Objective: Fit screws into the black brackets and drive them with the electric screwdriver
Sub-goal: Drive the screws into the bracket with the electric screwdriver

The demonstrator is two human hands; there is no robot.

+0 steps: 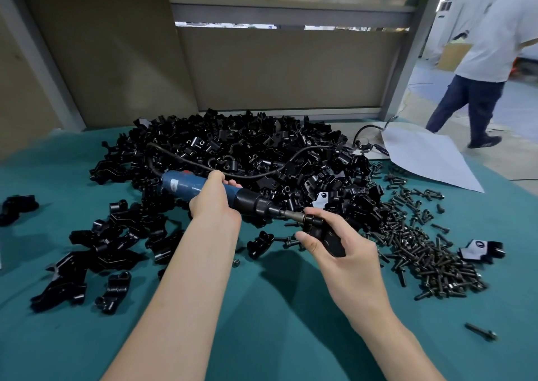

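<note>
Gripping electric screwdriver (203, 187) in left hand (214, 203) | right hand (343, 252) clamps bracket (326, 235) at bit

The plain teal cloth table cover (262, 308) carries a glossy black heap of moulded brackets (233, 153) and a dull dark-grey spread of metal screws (422, 249). The cylindrical electric screwdriver (203, 188) has a blue body, a black nose and what looks like a pale label. A white paper sheet (428, 156) lies unpatterned.
</note>
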